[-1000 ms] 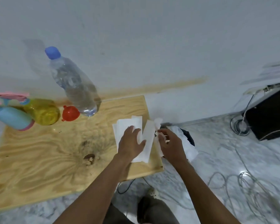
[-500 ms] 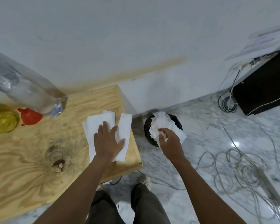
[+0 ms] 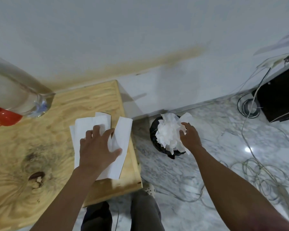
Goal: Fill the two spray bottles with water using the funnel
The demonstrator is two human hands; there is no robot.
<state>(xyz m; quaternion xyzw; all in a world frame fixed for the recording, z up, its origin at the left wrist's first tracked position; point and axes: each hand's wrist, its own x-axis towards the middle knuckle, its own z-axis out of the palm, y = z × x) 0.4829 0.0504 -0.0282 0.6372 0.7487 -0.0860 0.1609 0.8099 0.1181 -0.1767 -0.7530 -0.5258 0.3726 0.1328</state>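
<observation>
A clear water bottle (image 3: 15,94) stands at the far left of the wooden table (image 3: 32,147), cut off by the frame edge. The red funnel (image 3: 5,116) lies just in front of it. The spray bottles are out of view apart from a yellow sliver at the left edge. My left hand (image 3: 97,147) lies flat, fingers spread, on folded white paper towels (image 3: 118,144) near the table's right edge. My right hand (image 3: 189,137) reaches over a black bin (image 3: 154,140) on the floor, fingers apart, touching the crumpled white paper (image 3: 168,135) in it.
The table's right edge runs beside the bin. Loose cables (image 3: 257,177) sprawl over the marble floor at the right. A black box (image 3: 280,100) with coiled wire stands at the far right by the white wall. My legs and a shoe show below the table edge.
The view has swung right, pushing the bottles off the left edge. My right hand carried crumpled paper from the table's edge to the bin and opened over it. My left hand stayed on the towels.
</observation>
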